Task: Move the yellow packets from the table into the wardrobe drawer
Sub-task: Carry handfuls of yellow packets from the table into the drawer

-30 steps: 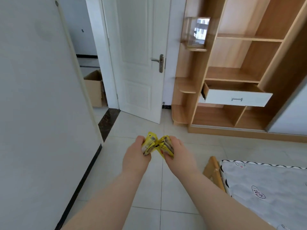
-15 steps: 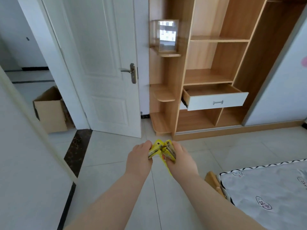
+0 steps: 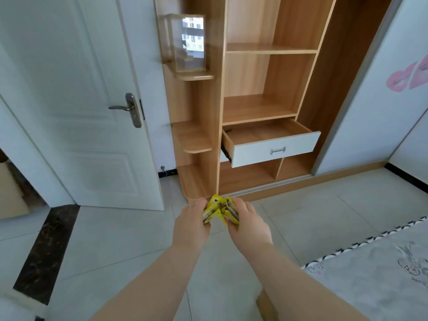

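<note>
Head view, both forearms extended over the tiled floor point(image 3: 324, 216). Left hand point(image 3: 191, 224) and right hand point(image 3: 249, 225) meet at mid-frame, each with fingers curled round part of a bundle of yellow packets point(image 3: 220, 210); the packets fan upward between the two hands, held in the air above the floor and well apart from the drawer point(image 3: 254, 150). The drawer — white front, metal pull — stands pulled out of the wooden wardrobe point(image 3: 335, 77), its wooden interior exposed, its front edge projecting past the shelf above and the open compartments below. Bare tiles lie between the hands and the wardrobe's base rail. Left of the wardrobe, rounded corner shelves carry a clear box point(image 3: 187, 42); beside them a white door point(image 3: 92, 112) stands ajar, its free edge near the lowest corner shelf. At right, a white sliding panel point(image 3: 382, 123) bears a pink sticker. The patterned corner of a mattress point(image 3: 382, 269) enters at lower right — near the right forearm; a cardboard box point(image 3: 9, 193) sits at the left margin beyond the door
</note>
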